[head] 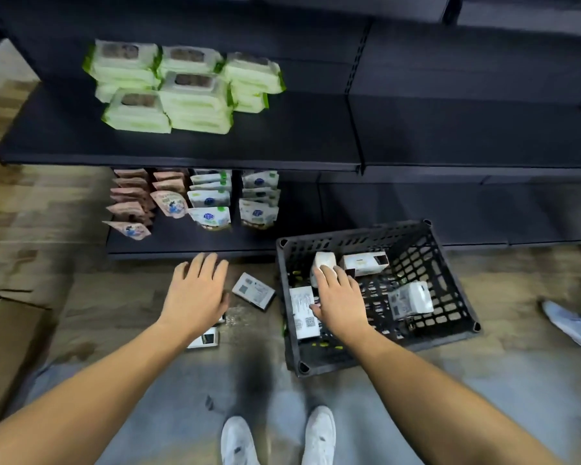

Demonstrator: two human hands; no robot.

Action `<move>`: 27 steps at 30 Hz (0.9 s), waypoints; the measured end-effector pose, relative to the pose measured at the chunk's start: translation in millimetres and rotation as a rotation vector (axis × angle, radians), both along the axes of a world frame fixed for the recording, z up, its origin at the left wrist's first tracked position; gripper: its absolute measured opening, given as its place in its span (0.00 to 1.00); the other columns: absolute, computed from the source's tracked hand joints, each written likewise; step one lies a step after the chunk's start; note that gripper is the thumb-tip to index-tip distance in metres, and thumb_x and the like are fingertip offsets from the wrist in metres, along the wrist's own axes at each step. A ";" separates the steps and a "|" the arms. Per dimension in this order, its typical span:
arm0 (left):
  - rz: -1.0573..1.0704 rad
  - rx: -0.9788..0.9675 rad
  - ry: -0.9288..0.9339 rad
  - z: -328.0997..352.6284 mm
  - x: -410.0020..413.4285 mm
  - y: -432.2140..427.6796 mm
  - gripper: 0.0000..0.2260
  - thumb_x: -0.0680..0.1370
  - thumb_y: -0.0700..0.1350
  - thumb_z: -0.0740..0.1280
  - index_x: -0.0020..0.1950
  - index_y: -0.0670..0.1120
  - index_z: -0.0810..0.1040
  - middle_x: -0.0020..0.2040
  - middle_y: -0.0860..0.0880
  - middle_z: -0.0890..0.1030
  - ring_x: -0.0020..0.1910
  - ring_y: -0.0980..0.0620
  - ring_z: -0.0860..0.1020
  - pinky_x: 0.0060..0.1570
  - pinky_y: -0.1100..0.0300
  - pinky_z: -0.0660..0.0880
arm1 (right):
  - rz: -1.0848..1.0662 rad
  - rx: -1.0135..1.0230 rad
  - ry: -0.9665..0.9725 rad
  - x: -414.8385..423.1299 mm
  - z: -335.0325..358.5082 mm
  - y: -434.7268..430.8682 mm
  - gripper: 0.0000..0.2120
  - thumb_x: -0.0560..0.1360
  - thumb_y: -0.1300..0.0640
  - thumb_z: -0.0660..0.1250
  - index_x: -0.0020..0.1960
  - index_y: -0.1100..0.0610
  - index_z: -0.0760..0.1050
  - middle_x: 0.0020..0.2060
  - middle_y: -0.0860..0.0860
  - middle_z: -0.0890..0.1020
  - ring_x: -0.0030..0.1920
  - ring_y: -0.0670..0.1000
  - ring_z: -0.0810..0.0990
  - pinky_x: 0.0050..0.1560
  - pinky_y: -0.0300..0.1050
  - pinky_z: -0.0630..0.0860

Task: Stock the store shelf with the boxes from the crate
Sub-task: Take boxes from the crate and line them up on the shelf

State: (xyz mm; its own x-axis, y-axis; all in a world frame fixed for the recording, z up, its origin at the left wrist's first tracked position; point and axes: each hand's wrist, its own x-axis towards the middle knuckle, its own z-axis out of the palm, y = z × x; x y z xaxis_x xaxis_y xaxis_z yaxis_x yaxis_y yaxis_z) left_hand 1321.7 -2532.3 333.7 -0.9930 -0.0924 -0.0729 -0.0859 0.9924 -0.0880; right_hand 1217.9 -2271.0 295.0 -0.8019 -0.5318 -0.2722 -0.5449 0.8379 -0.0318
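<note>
A wood-look floor (41, 209) is running under a dark metal store shelf (282, 142), turning to grey near the person's white shoes (319, 434). Green-and-white soft packs (182, 88) are sitting stacked on the upper board, and rows of pouches (195, 199) are standing on the lower board. A black slotted crate (450, 297) is sitting on the floor just in front of the shelf, and white boxes are lying in it every which way: one flat box (302, 312) is lying with its long axis running toward the shelf, another box (364, 262) is lying crosswise near the far wall, and a third box (410, 299) is lying tilted at the right. The right hand (337, 298) is reaching into the crate, fingers spread, resting over the flat box and touching an upright box (324, 263) beyond it; whether it is gripping either cannot be told. The left hand (195, 293) is hovering open, fingers spread, over the floor, where two more boxes are lying: one (253, 290) angled diagonally between hand and crate, one (204, 338) partly hidden under the wrist. A cardboard carton (7, 347) is sitting at the left edge.
</note>
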 end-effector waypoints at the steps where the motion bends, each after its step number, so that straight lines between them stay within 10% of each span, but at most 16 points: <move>1: -0.002 0.003 -0.006 -18.0 -5.7 1.5 0.27 0.66 0.49 0.76 0.61 0.39 0.77 0.59 0.39 0.78 0.60 0.38 0.76 0.54 0.42 0.74 | 0.002 0.007 -0.011 -4.5 -20.4 1.7 0.37 0.76 0.45 0.68 0.78 0.55 0.56 0.75 0.53 0.63 0.76 0.59 0.57 0.72 0.57 0.62; 13: -0.050 0.051 -0.059 -184.5 -28.1 23.7 0.25 0.68 0.49 0.73 0.60 0.40 0.76 0.61 0.39 0.77 0.62 0.38 0.75 0.56 0.42 0.72 | -0.061 0.083 -0.211 -24.9 -209.6 -9.6 0.38 0.78 0.41 0.64 0.78 0.52 0.49 0.76 0.50 0.56 0.71 0.64 0.61 0.59 0.60 0.74; 19: -0.030 0.030 -0.122 -232.3 -30.3 12.2 0.26 0.74 0.54 0.53 0.63 0.40 0.75 0.61 0.39 0.77 0.63 0.38 0.74 0.57 0.43 0.70 | -0.133 0.100 -0.321 -36.7 -264.5 -24.0 0.41 0.79 0.45 0.65 0.80 0.50 0.41 0.79 0.52 0.44 0.63 0.65 0.73 0.52 0.53 0.76; 27: -0.020 0.023 -0.152 -257.3 -34.7 4.9 0.24 0.72 0.53 0.64 0.63 0.41 0.75 0.63 0.40 0.76 0.65 0.39 0.73 0.60 0.43 0.68 | -0.201 0.110 -0.473 -56.3 -292.0 -37.2 0.50 0.70 0.41 0.73 0.79 0.43 0.43 0.79 0.53 0.39 0.64 0.66 0.73 0.56 0.51 0.77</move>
